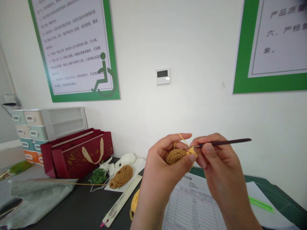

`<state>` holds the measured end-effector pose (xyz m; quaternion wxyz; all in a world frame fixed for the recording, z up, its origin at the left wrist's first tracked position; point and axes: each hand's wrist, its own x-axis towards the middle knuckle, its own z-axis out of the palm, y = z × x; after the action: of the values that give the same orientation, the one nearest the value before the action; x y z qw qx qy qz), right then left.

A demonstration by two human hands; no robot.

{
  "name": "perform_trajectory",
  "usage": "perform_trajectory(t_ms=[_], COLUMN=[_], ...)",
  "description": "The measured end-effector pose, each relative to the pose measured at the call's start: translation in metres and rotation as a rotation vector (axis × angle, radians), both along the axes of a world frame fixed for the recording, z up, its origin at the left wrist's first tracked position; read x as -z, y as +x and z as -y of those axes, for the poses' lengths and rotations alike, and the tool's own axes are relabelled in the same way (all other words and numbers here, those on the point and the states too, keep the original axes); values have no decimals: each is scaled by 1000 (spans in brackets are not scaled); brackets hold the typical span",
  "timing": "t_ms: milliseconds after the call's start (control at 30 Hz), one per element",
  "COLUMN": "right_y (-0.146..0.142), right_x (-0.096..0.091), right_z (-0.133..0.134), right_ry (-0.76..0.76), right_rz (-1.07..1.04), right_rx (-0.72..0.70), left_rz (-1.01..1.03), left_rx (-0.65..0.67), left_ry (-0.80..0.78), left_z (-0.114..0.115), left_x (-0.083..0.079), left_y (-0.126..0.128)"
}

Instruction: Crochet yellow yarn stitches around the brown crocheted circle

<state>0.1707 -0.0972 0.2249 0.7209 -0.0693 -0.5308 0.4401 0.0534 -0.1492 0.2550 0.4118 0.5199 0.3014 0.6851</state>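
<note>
- My left hand [160,169] pinches a tan ribbed crocheted oval [175,156] between thumb and fingers, held up above the table, with thin yellow yarn [183,140] looped over my forefinger.
- My right hand [216,156] grips a slim dark-handled crochet hook [226,142] just beside it, the metal tip at the yellow stitches.
- Below lie a printed white sheet [192,204] and a round tan yarn ball [121,176] on white paper [139,166].

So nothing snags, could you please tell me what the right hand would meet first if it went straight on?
Its crochet hook leads, so probably the yellow stitches on the crocheted piece in the left hand; depth is unclear.
</note>
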Motion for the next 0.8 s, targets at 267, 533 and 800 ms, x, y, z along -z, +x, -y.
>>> perform_trajectory(t_ms=[267,533,800], right_y=[5,12,14], right_x=[-6,-5,-4], right_z=[6,0,-2], right_ry=[-58,-16,60], right_rz=[57,32,43], right_rx=[-61,-33,-92], left_rz=[-143,-2,44], left_rx=[-245,82,212], left_ry=[98,-2,-14], left_z=[0,-7,-10], left_x=[1,4,3], left_y=[6,-7,-17])
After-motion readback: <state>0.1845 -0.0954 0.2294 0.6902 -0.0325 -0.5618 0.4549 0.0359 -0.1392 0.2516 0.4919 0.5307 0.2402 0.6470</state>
